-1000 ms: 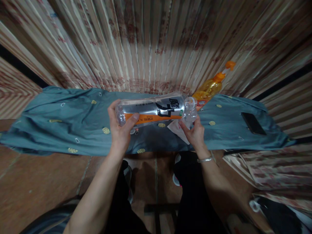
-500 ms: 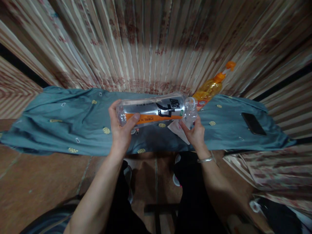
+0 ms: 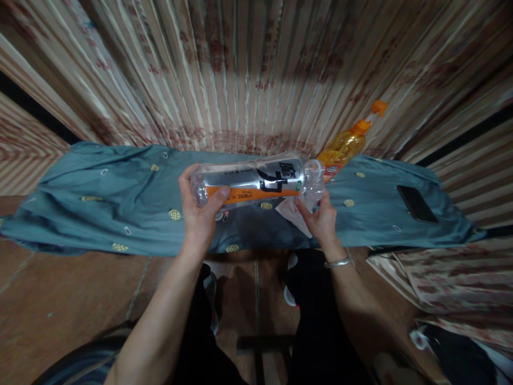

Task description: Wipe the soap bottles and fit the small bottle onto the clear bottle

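Note:
A clear plastic bottle (image 3: 256,179) with a silver and orange label lies sideways in the air above the cloth. My left hand (image 3: 200,214) is wrapped round its base, thumb across the label. At the bottle's neck end, my right hand (image 3: 320,218) pinches a clear crumpled-looking plastic piece (image 3: 313,192); whether this is joined to the bottle, I cannot tell. Below it, by the right thumb, shows a white tissue-like sheet (image 3: 294,216). Just behind stands an orange spray bottle (image 3: 344,147), its lower part hidden. A small pale round thing (image 3: 219,216) peeks out beside the left hand.
Blue-green cloth with yellow prints (image 3: 100,198) covers the long narrow surface. A black phone (image 3: 417,203) rests on its right side. Pleated curtains (image 3: 240,75) hang close behind and at both sides. Underneath are brown floor tiles (image 3: 80,299) and a dark bar (image 3: 264,344) between my legs.

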A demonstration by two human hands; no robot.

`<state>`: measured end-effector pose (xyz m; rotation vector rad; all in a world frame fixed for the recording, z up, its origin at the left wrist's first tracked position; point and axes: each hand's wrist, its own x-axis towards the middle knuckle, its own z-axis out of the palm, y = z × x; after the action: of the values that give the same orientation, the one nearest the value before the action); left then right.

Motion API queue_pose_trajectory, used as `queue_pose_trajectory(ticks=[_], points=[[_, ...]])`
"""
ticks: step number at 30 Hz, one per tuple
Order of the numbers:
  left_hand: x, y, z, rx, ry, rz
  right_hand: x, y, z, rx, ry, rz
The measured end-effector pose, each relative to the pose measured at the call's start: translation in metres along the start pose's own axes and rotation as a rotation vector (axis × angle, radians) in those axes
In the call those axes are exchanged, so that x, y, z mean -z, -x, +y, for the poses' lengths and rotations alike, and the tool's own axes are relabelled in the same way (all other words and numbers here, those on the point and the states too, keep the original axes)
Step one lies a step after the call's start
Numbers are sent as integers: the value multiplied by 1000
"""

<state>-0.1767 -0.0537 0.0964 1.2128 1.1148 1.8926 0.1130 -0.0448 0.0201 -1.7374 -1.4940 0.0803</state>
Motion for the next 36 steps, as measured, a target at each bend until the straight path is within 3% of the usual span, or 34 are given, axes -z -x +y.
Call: queue_pose_trajectory(ticks=[15,36], points=[[-2,0,3,46,46,-2,-1,0,2,-9,-4,-6],[0,-1,0,-20,-32,-6,-4,0,7,49,-14,22]])
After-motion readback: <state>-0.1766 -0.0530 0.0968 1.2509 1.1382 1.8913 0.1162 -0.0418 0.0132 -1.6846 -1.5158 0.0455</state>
